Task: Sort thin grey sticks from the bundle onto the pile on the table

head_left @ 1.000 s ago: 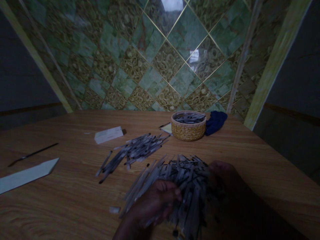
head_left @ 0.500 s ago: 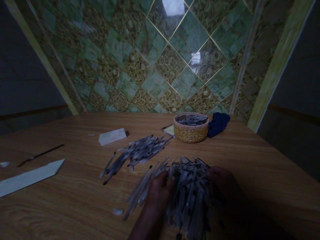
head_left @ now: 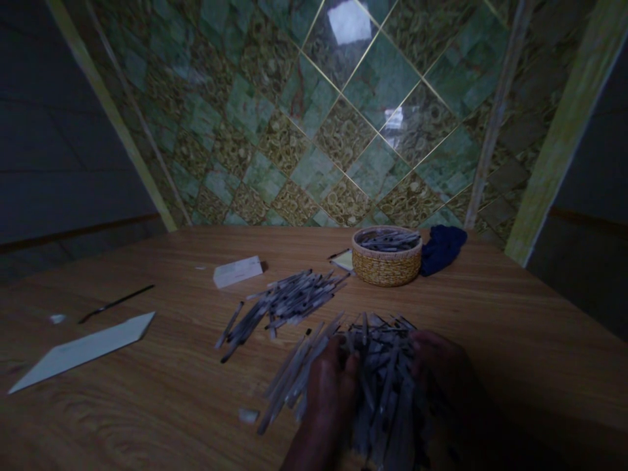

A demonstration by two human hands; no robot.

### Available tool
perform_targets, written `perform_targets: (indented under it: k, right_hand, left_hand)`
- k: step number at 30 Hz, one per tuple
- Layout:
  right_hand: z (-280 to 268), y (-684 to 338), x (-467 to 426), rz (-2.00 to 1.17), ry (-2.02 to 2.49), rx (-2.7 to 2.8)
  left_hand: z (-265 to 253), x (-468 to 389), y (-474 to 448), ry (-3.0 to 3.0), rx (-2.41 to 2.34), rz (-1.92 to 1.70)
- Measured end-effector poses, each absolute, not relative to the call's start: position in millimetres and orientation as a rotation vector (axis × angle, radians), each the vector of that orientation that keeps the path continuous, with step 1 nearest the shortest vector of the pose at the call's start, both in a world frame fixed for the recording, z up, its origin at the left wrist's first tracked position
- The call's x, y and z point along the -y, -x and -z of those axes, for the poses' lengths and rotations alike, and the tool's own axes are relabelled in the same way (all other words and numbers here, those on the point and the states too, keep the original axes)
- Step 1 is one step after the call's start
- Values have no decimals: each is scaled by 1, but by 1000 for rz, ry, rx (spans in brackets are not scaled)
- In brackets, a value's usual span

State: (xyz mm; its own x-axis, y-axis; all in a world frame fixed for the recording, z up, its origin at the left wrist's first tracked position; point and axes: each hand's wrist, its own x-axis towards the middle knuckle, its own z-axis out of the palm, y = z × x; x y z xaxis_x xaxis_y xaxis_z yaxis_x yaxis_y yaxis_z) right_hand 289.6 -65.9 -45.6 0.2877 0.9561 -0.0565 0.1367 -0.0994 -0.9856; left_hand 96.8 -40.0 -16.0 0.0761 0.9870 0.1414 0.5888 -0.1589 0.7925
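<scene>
A loose heap of thin pen-like sticks (head_left: 387, 392), greyish with dark ends and seemingly in clear sleeves, lies in front of me between my hands. At its left side, my left hand (head_left: 333, 379) has its fingers curled against the sticks, thumb and forefinger close together. My right hand (head_left: 439, 360) is closed against the right edge of the heap; shadow hides much of it. Several longer sticks (head_left: 289, 373) lie slanted just left of my left hand. Farther back spreads a second pile of similar sticks (head_left: 294, 297).
A woven basket (head_left: 387, 267) full of such sticks stands at the back, beside a dark blue cloth (head_left: 444, 248). A small white box (head_left: 238, 271) is behind the second pile. On the left lie a flat pale strip (head_left: 88, 350) and a thin dark brush-like stick (head_left: 118, 303). A tiled wall rises behind.
The whole view has shifted, so the table things appear slightly farther right. Both hands stay at the heap's sides, and the sticks between them have shifted slightly.
</scene>
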Motion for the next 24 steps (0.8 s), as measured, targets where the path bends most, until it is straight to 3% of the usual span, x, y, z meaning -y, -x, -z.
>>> perform_targets:
  k: [16,24]
  right_hand:
    - [53,-296,71,-973,1511,1058]
    - [63,-285,79,-937,1517,1248]
  left_hand:
    - [17,29,-78,-1758,-1689,-998]
    - [21,35,-87,-1757,-1531,-1033]
